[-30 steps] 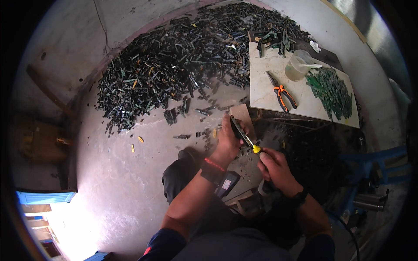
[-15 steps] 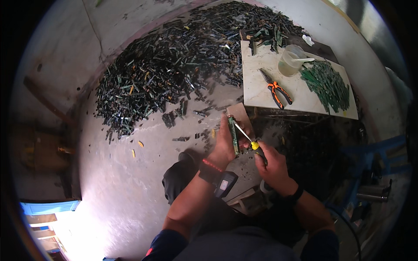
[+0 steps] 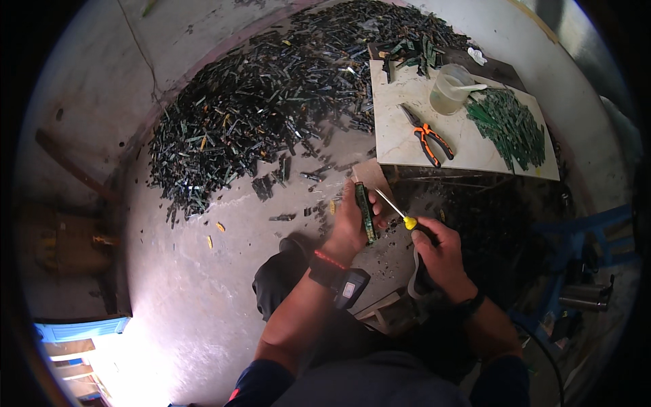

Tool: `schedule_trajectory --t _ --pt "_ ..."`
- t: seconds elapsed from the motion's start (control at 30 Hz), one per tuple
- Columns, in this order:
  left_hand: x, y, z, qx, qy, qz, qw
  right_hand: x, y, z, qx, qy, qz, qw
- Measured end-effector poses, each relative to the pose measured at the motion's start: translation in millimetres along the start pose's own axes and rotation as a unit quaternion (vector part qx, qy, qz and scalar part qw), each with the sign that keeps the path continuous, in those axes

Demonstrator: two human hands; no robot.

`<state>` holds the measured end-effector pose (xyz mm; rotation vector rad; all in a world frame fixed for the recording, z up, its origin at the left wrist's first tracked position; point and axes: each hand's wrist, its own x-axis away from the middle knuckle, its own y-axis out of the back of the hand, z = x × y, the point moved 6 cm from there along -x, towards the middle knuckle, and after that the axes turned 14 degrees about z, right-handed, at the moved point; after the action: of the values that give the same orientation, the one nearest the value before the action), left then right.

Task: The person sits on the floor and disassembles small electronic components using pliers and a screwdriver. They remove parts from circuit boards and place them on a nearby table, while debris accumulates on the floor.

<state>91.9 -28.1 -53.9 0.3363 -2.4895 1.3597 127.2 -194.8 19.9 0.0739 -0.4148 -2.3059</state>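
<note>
My left hand (image 3: 351,220) is closed around a narrow dark green strip (image 3: 366,211), which looks like a piece of circuit board, held upright with its long side toward my right. My right hand (image 3: 441,252) grips a screwdriver (image 3: 409,222) with a yellow and black handle. Its metal shaft points up and left, and the tip is a short way right of the strip, apart from it. Behind the strip, a flat brown block (image 3: 372,178) shows past my left fingers; whether they touch it I cannot tell.
A large heap of dark strips (image 3: 251,115) covers the floor ahead. On a pale board (image 3: 400,146) at the right lie orange-handled pliers (image 3: 426,136), a plastic cup of liquid (image 3: 447,93) and a pile of green strips (image 3: 508,129). A blue stool (image 3: 590,237) stands far right.
My right hand has drawn back to the right and slightly down, so the screwdriver tip has come away from the strip. My left hand holds the strip in nearly the same place.
</note>
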Motion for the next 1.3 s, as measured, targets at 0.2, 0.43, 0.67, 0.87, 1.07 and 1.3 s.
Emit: schedule_trajectory --t 0.2,0.43,0.67,0.87,1.07,1.3 --pt "0 -3 1 -0.02 -0.004 -0.036 0.999 0 8 2 0.018 0.001 0.037 0.999" --pt "2 -3 0 -0.084 -0.015 -0.023 0.996 -3 11 3 0.056 0.037 0.033 0.997" --pt "7 -2 -4 -0.164 -0.019 -0.043 0.985 -5 14 11 0.082 -0.001 0.083 0.993" --pt "5 1 0 -0.126 -0.003 -0.037 0.991 -9 7 -2 -0.009 0.017 0.083 0.996" --pt "4 5 -1 -0.127 -0.008 -0.07 0.989 -12 5 2 0.04 0.044 0.08 0.995" --pt "9 -4 0 -0.186 0.023 -0.026 0.982 -19 24 -4 0.005 0.043 0.132 0.99"
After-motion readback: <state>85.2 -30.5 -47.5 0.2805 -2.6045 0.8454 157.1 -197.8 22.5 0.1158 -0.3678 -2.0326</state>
